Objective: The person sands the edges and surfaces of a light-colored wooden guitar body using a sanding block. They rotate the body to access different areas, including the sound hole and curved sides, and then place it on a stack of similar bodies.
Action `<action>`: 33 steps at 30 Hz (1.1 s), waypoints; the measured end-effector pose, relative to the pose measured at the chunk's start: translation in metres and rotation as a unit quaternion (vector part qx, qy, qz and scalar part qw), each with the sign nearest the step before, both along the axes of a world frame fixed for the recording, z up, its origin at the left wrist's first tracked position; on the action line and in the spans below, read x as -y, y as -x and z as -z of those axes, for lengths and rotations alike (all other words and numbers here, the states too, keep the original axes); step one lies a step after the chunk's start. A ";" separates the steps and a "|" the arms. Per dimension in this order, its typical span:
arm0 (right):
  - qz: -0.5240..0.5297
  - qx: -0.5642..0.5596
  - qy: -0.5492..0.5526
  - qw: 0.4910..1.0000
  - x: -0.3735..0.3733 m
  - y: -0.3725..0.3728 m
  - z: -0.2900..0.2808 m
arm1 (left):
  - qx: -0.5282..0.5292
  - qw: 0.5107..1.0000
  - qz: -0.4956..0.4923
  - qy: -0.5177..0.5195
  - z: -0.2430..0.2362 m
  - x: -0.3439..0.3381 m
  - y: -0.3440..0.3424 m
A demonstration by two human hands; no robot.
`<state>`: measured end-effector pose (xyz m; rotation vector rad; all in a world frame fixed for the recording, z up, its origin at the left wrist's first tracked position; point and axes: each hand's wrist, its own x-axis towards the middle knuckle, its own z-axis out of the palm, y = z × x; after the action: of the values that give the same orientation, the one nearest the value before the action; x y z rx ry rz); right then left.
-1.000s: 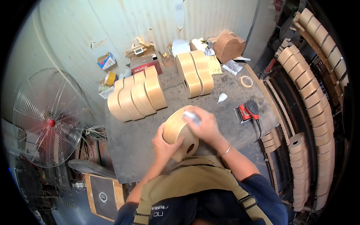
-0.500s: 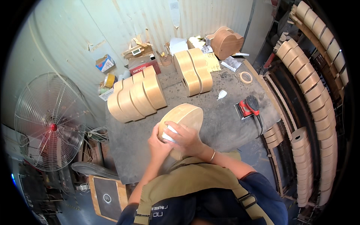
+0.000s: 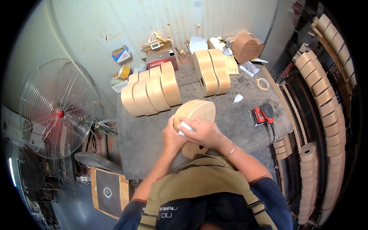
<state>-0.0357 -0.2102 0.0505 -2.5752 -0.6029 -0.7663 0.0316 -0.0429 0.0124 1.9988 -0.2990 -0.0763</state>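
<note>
A pale wooden ukulele-shaped body [image 3: 202, 109] stands tilted at the table's near side, close to my apron. My left hand [image 3: 173, 135] grips its left edge, fingers partly hidden behind the wood. In my right hand [image 3: 209, 134] is a folded white sheet [image 3: 185, 128], pressed against the curved side of the body. Below that hand, the narrower end of the body shows a dark hole, partly covered by my wrist. Which face of the sheet touches the wood is hidden.
Farther back stand a left row of wooden bodies [image 3: 151, 92] and a second group [image 3: 211, 73]. A red-and-black sander [image 3: 263, 114] with its cord, a tape roll [image 3: 263, 84] and a white scrap [image 3: 237, 99] lie rightward. A large fan [image 3: 57, 111] is left; racks of bodies [image 3: 326, 99] stand right.
The whole view has shifted, so the table sits farther right. My right hand and the white sheet have moved slightly along the body's side; more of its lower end and hole shows.
</note>
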 end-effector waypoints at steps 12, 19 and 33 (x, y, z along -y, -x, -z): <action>0.069 0.042 0.011 0.997 0.009 0.001 0.004 | 0.042 0.999 0.019 -0.009 -0.003 0.016 0.007; 0.136 0.034 -0.113 0.984 0.020 -0.007 0.026 | 0.059 0.997 0.040 -0.018 0.002 0.011 0.005; 0.138 0.101 -0.262 0.950 -0.014 -0.023 0.056 | -0.032 0.992 0.071 0.097 0.025 -0.017 -0.011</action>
<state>-0.0128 -0.1965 -0.0057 -2.1186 -0.0654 -1.1194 0.0430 -0.0257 -0.0128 1.7781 -0.3925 -0.1942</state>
